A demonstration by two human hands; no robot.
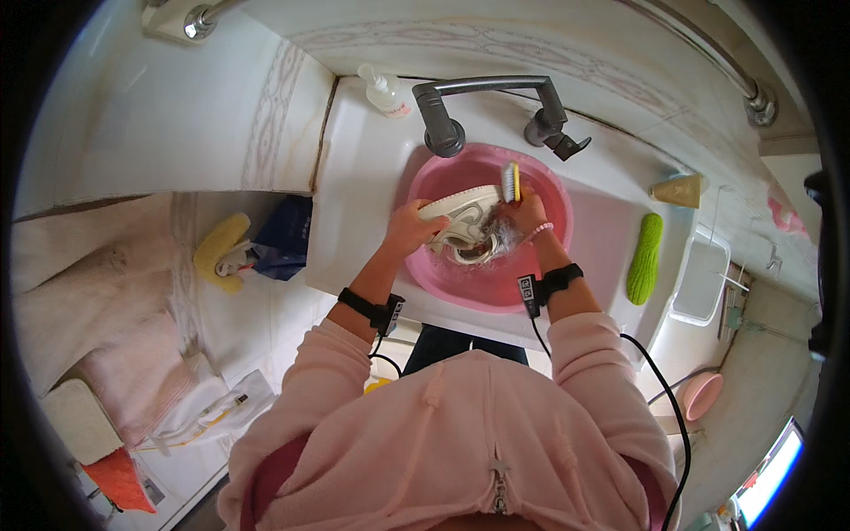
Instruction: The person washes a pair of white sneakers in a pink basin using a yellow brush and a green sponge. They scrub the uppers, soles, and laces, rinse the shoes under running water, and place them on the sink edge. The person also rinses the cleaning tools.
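Observation:
A pink plastic basin [431, 285] with water in it sits in the white sink, below the dark metal faucet [491, 85]. My left hand [410, 229] grips one end of a white sneaker [465, 212], which lies on its side, partly in the water. My right hand [526, 216] holds a scrub brush [511, 182] with a yellow back and pale bristles, raised at the shoe's other end. Water splashes around the shoe opening near my right hand. How the fingers of my right hand meet the shoe is partly hidden by the splash.
A pump bottle [386, 96] stands at the sink's back left corner. On the right ledge are a green ridged scrubber or gourd [644, 259] and a tan tube [676, 191]. A white tray [700, 279] is beyond them. Black cables hang by both my arms.

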